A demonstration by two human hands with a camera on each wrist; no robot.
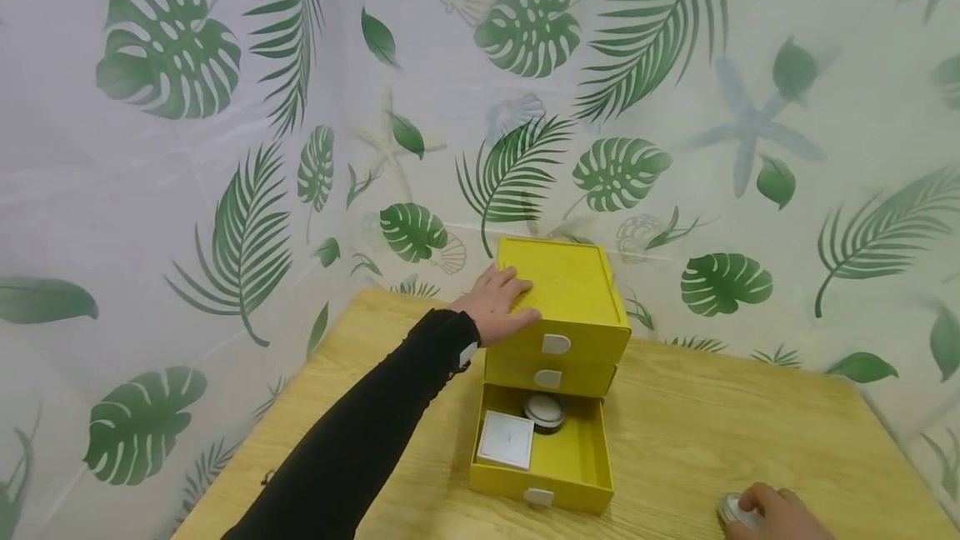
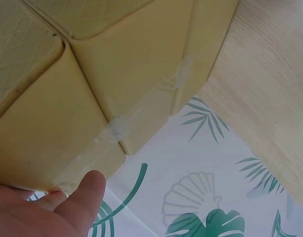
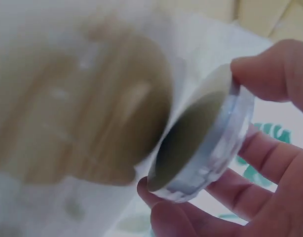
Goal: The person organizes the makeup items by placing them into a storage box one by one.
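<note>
My left hand (image 1: 495,304) rests on the top left edge of a yellow drawer unit (image 1: 562,282), fingers spread over the lid and thumb toward the front. Clear tape (image 2: 117,129) runs along the unit's side in the left wrist view. The bottom drawer (image 1: 573,457) is pulled out. Inside it lie a white square box (image 1: 506,440) at the left and a round case (image 1: 544,408) with a pale top and dark side behind it. At the lower right, my right hand (image 1: 776,513) grips a flat round disc with a silvery rim (image 3: 215,143), tilted close to the wooden surface.
The drawer unit stands near the back of a wooden table (image 1: 697,423). Behind the table hangs a pale sheet (image 1: 450,107) printed with green leaves. Two upper drawers with white tabs (image 1: 556,344) are closed. A small dark object (image 1: 267,477) lies by the left sleeve.
</note>
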